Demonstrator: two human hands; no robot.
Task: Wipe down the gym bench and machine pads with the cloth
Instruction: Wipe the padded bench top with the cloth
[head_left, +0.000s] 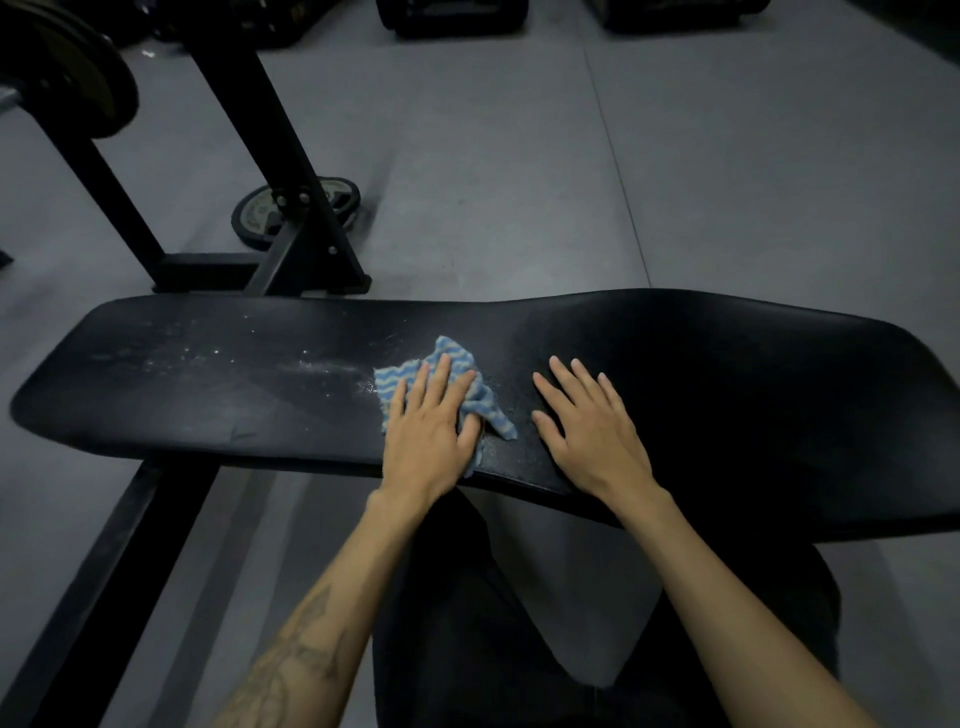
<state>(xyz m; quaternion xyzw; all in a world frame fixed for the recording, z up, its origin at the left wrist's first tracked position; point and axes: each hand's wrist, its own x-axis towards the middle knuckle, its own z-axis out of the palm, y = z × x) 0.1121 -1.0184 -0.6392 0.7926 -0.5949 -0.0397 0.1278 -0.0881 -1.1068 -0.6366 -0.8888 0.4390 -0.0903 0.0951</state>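
The left hand (428, 431) presses flat, fingers straight, on the blue-and-white cloth (447, 387) at the middle of the black bench pad (727, 374); the right hand (587, 421) rests open-palmed just beside it. White specks (208, 353) dust the pad left of the cloth. Beyond the bench, a black rack frame (291, 208) stands on the grey floor (519, 182), partly hiding a weight plate (254, 208) lying behind it.

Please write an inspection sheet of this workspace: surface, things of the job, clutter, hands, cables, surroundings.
Surface: black bench pad; whitish specks and smears on its left part, right part looks clean.
Job's things: blue-and-white cloth, crumpled, lying mid-pad.
Clutter: nothing seen on the pad.
Hands: left hand presses flat on the cloth; right hand rests flat on the bare pad.
Cables: nothing seen.
Surroundings: grey floor; black rack frame; weight plate lying on the floor behind it.
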